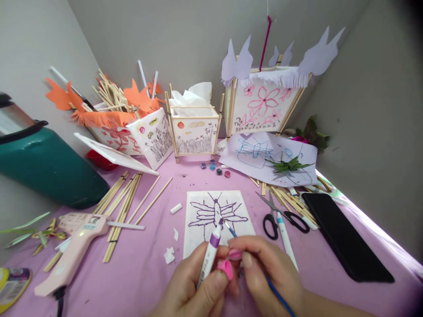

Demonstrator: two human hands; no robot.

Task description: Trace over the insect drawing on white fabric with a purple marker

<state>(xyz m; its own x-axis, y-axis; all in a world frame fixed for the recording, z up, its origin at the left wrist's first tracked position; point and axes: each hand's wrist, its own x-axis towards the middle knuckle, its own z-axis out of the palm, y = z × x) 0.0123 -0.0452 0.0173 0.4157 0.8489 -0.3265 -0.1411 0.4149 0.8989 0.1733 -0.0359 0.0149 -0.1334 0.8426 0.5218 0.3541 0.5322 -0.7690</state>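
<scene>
My left hand [194, 284] is closed round an uncapped purple marker [210, 255], its tip pointing up and away. The same hand pinches a tiny pink pot [226, 268], seemingly a paint pot. In my right hand [269, 266] lies a thin blue paintbrush [277, 294], bristles toward the paper. Its fingertips also touch a small pink piece [235, 254], perhaps the pot's lid, close beside the pot. Beneath and beyond both hands is a white sheet [194, 237] with a purple winged insect drawing [217, 213]. My hands cover its lower part.
Left are a pink glue gun [76, 246], bamboo sticks [122, 207] and a teal bottle [42, 163]. Scissors [271, 220], a marker [286, 237] and a black phone [346, 237] lie right. Decorated paper lanterns [194, 136] and several little paint pots [212, 167] are behind.
</scene>
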